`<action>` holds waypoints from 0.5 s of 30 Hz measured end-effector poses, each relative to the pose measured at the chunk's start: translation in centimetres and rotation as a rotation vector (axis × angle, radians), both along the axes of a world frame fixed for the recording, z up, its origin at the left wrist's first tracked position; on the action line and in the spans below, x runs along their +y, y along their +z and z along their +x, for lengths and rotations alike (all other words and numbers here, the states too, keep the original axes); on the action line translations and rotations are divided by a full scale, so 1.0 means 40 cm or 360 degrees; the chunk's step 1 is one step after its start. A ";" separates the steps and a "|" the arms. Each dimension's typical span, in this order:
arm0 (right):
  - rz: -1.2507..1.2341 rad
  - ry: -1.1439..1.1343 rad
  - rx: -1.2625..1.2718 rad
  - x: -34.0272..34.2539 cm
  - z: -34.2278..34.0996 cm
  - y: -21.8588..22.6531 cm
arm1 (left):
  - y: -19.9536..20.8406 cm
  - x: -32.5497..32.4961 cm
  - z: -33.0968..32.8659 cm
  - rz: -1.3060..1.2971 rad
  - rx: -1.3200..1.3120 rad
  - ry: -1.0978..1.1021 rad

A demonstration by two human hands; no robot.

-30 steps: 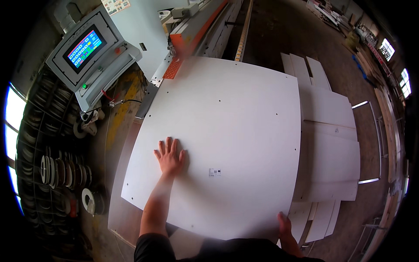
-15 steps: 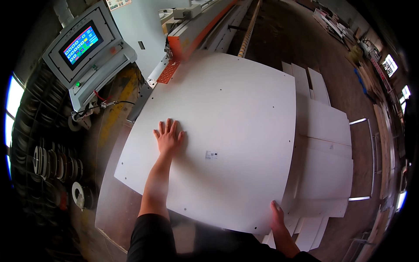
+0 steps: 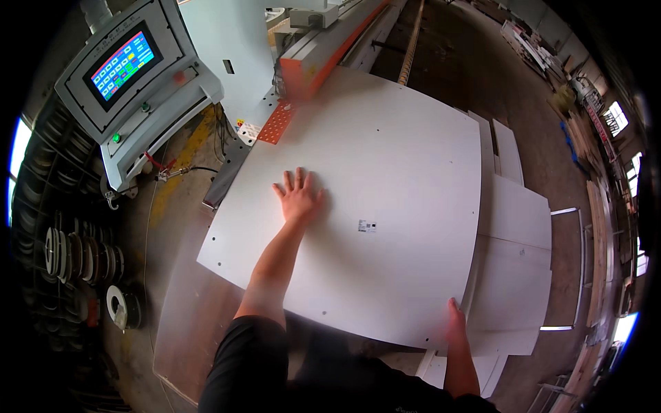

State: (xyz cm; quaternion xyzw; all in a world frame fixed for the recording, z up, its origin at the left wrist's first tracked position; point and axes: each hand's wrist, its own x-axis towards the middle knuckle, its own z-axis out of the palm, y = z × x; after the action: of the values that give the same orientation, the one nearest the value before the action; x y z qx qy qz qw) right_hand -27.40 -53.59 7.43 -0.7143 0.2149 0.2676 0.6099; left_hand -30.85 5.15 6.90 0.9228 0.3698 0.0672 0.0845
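Observation:
A large white panel with small dark holes lies in front of me, a printed label on its face. My left hand rests flat on the panel's left half, fingers spread. At the near right edge, my right hand grips the panel, thumb on top; its other fingers are hidden beneath. The panel's far left edge reaches under the machine's orange perforated plate, beside the orange-fronted machine beam.
A control console with a lit screen stands at the left. Rolls of edging strip sit on a dark rack below it. More white panels are stacked at the right. A brown board lies under the panel's near left corner.
The panel has slid forward along the machine, and both my hands have moved with it. The view has also shifted slightly.

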 end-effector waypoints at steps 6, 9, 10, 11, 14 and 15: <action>-0.0598 0.0015 -0.0313 0.018 0.085 -0.055 | 0.000 0.053 0.096 -0.0061 -0.0216 -0.0301; -0.1062 0.0249 -0.0416 -0.031 0.079 -0.105 | -0.012 0.049 0.117 -0.0076 -0.0300 -0.0630; -0.1246 0.0310 -0.0429 -0.045 0.069 -0.109 | -0.026 0.033 0.114 -0.0071 -0.0343 -0.0649; -0.1159 0.0299 -0.0397 -0.049 0.051 -0.127 | -0.041 0.019 0.095 -0.0066 -0.0387 -0.0671; -0.0843 0.0197 -0.0262 -0.156 -0.027 -0.196 | -0.057 -0.059 0.063 -0.0127 -0.0500 -0.0899; -0.0592 -0.0019 -0.0498 -0.141 -0.076 -0.222 | -0.023 -0.084 0.042 -0.0128 -0.0392 -0.0959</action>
State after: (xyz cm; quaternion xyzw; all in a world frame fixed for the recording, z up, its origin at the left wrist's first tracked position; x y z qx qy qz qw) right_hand -30.42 -59.23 -1.44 -0.8459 0.1676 0.1061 0.4951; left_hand -29.16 1.79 5.97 0.9716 0.0694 0.1356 0.1809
